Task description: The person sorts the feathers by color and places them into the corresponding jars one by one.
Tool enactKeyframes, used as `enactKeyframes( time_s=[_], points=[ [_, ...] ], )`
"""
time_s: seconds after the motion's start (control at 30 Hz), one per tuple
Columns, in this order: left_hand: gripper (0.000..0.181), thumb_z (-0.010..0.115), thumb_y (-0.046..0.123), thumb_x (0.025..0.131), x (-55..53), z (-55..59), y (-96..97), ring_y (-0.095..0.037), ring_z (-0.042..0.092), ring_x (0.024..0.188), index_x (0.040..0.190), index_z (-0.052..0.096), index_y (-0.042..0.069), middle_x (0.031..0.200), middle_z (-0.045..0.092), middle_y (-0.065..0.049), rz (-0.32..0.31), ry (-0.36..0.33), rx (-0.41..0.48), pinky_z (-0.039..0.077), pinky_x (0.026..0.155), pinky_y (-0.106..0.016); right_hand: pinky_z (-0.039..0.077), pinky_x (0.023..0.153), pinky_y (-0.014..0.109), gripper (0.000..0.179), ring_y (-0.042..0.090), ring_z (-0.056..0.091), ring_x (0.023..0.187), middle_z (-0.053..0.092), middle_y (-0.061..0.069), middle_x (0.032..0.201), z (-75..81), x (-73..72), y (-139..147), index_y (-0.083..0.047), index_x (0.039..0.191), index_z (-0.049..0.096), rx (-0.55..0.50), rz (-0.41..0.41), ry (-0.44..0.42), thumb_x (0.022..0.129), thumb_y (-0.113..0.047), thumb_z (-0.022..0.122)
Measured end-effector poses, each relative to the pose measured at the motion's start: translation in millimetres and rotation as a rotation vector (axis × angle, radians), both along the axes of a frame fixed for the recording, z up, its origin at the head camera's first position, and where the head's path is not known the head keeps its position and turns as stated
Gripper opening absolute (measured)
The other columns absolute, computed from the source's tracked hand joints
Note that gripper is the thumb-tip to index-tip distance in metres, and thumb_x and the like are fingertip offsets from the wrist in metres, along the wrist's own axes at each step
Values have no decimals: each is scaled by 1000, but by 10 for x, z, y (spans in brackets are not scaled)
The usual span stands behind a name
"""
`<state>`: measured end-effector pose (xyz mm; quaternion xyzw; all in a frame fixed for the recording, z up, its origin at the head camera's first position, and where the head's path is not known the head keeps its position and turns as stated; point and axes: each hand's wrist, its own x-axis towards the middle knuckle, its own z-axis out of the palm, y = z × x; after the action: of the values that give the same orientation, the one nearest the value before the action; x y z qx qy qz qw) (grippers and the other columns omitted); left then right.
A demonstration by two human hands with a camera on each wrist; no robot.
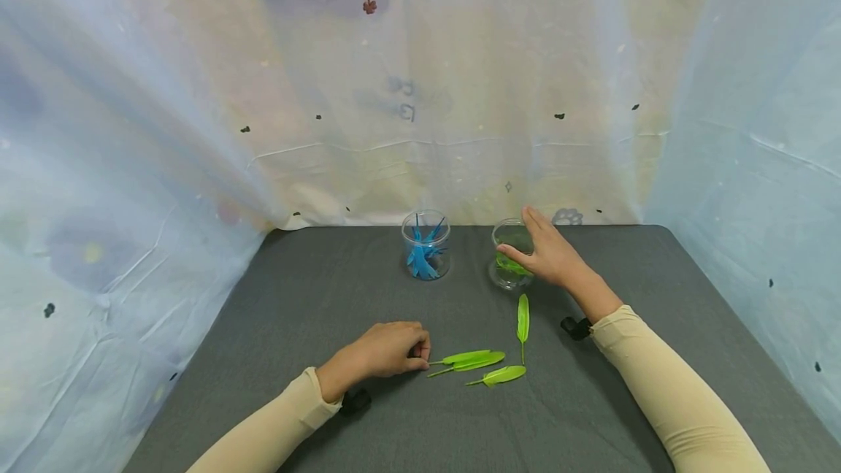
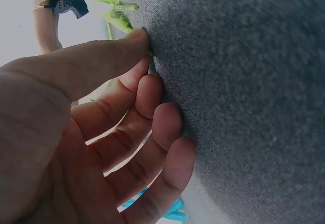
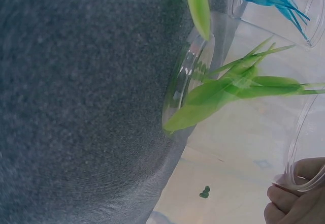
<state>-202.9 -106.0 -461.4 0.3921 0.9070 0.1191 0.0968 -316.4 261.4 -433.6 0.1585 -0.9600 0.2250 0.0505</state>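
Observation:
My left hand (image 1: 388,349) rests low over the table, thumb and index fingertip pinching at the quill end of a green feather (image 1: 468,358). In the left wrist view the thumb (image 2: 111,56) meets the index finger right at the cloth, hiding the grip. A second green feather (image 1: 479,363) overlaps the first. My right hand (image 1: 555,250) is at the right cup (image 1: 509,284), fingers extended and thumb spread across its near side. In the right wrist view its fingers (image 3: 289,198) are at the clear rim. Several green feathers (image 3: 218,94) stand in that cup.
Another clear cup (image 1: 442,268) with blue feathers (image 1: 422,254) stands left of the green one. Two more green feathers lie on the grey table (image 1: 328,290), one lengthwise (image 1: 523,316) and one nearer the front (image 1: 504,376). A patterned curtain (image 1: 460,174) hangs behind.

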Motion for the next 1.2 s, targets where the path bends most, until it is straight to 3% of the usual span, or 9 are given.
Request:
enactKeyframes(
  time_s=[0.53,0.73,0.87,1.2],
  points=[
    [11,76,25,104,-59,-43,-21,0,49,72,96,68,24,90,60,9,32,43,62,43,60,-23,14,129,68,112,45,6,165,4,22,179,-10,3,5,-1,172,5,-18,2,-5,102,-71,57],
    [8,76,21,103,-105,-4,-22,0,51,66,98,70,21,84,62,14,51,4,129,44,55,-23,15,128,68,112,45,6,165,4,22,179,-12,3,9,-1,172,6,-20,3,-1,102,-71,58],
    [10,77,19,102,-134,28,-16,1,55,69,96,70,21,85,66,13,65,-3,166,48,59,-23,15,128,68,112,45,7,165,4,22,179,-14,-1,11,0,172,7,-18,2,-1,102,-71,58],
    [9,77,17,103,-200,103,-3,-3,63,81,103,72,25,94,69,13,181,34,283,53,64,-25,15,128,69,113,44,6,165,3,21,179,-13,-11,5,-1,172,6,-19,-8,-15,101,-73,57]
  ],
)
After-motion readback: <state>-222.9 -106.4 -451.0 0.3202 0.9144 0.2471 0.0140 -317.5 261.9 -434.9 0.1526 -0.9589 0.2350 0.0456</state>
